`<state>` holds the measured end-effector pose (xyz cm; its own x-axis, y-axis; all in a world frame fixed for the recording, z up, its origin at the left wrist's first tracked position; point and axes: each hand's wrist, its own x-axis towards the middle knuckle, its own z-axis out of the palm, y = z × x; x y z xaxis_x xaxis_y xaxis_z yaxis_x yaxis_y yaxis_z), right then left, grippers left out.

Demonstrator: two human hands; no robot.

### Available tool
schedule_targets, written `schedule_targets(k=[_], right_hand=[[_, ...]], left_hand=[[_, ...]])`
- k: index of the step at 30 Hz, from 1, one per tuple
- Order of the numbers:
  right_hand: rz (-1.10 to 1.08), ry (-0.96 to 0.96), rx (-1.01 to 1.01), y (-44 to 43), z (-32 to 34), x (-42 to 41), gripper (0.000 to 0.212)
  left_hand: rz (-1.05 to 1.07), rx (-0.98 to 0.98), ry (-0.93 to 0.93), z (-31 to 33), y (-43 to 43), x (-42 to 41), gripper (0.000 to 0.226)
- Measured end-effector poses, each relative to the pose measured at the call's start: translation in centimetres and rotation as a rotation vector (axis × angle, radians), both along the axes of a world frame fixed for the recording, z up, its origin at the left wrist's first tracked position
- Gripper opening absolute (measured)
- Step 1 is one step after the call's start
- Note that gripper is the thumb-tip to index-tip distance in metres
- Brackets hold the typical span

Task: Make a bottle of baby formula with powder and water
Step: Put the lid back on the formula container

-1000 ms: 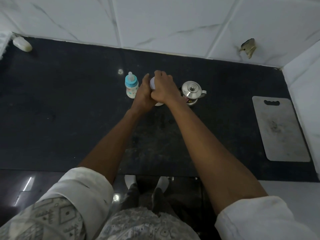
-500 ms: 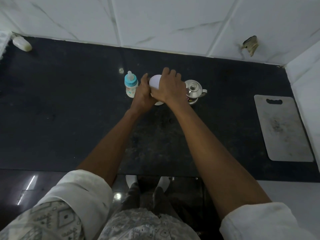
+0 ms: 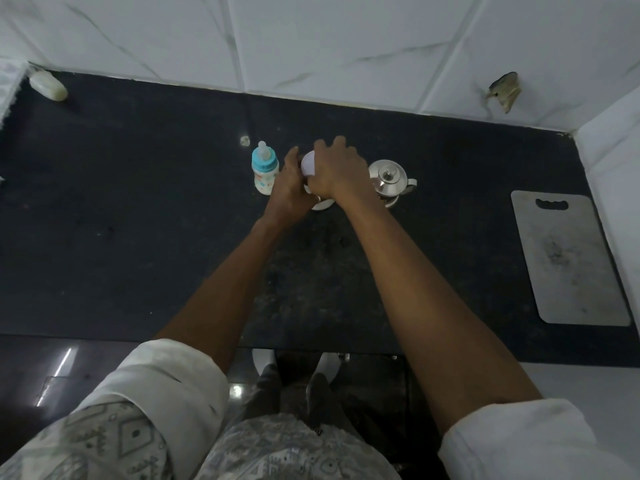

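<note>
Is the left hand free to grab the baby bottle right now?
Not right away, it seems: the left hand grips the white tub. The baby bottle stands close beside it with nothing between, so after letting go, probably yes.

Polished metal kettle [image 3: 387, 178], matt speckled stone counter [image 3: 138, 220] (glossy tiles [image 3: 346, 39] behind), plastic bottle [image 3: 265, 171].

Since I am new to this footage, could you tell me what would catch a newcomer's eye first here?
The left hand and right hand grip a white container in the middle of the dark countertop. A blue-topped baby bottle stands just to its left and a lidded steel pot just to its right. A grey cutting board lies at the counter's right end.
</note>
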<state>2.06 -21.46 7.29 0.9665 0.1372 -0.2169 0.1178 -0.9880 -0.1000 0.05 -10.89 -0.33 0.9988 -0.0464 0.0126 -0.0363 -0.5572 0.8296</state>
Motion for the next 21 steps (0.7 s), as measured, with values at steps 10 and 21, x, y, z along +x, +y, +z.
schedule_targets(k=[10, 21], right_hand=[[0.087, 0.112, 0.062, 0.2, 0.5, 0.4, 0.081], [-0.118, -0.112, 0.023, 1.1, -0.4, -0.7, 0.055]], left_hand=[[-0.012, -0.023, -0.035, 0.2, 0.1, -0.1, 0.090], [0.040, -0.041, 0.073, -0.3, 0.3, 0.4, 0.086]])
